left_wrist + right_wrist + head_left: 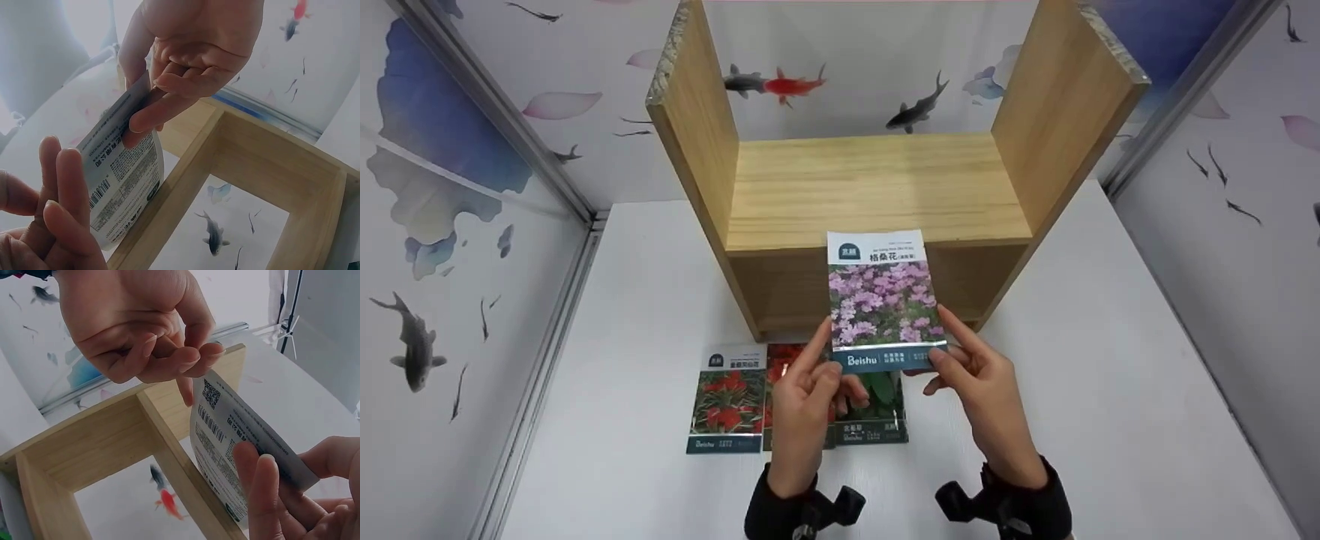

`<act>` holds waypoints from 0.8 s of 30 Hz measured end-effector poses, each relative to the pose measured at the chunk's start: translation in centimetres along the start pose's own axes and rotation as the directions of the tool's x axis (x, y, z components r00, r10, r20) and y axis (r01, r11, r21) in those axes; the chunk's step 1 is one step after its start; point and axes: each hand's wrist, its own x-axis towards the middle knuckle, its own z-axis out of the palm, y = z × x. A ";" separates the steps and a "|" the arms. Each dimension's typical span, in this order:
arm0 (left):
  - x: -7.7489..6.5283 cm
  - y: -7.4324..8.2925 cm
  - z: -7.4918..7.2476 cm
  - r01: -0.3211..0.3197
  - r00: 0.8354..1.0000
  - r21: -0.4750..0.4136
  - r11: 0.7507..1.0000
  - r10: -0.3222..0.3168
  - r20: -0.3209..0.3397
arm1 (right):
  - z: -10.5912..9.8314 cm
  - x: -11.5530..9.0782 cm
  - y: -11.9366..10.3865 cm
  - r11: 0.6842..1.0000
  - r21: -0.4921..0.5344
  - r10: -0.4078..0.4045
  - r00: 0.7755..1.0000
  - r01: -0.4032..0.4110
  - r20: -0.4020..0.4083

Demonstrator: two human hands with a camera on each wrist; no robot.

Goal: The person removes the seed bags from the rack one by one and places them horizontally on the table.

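Both hands hold a flower seed packet [885, 300] in front of the wooden shelf, its pink-flower front facing up towards the head. My left hand [802, 409] grips the lower left corner, index finger along the side edge. At the lower right, my right hand [979, 382] pinches the packet, thumb on the front and index finger at the side. The wrist views show the printed white back [132, 180] with a barcode and several fingers behind it. Beneath the hands lie a red-flower packet [727, 401], another red packet [780, 364] partly hidden by the left hand, and a green-leaf packet [885, 405].
A wooden shelf unit [877, 187] with tall side panels stands on the white table [637, 300], just beyond the packets. Its lower compartment [787, 292] faces the hands. White walls [1200, 172] painted with fish and petals enclose the table.
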 end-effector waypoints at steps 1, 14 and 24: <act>-0.1 -0.1 0.1 -0.002 1.000 0.008 1.000 0.002 0.001 | -0.1 -0.1 0.0 1.000 0.001 0.005 1.000 -0.005 -0.004; -0.7 -0.8 1.1 0.027 0.999 0.058 0.998 -0.028 0.032 | -1.2 -1.3 0.1 0.999 -0.030 0.034 0.998 -0.035 -0.050; -1.4 -1.6 1.8 0.031 0.997 0.113 0.993 -0.038 0.064 | -2.3 -2.1 0.6 0.996 -0.067 0.045 0.996 -0.051 -0.082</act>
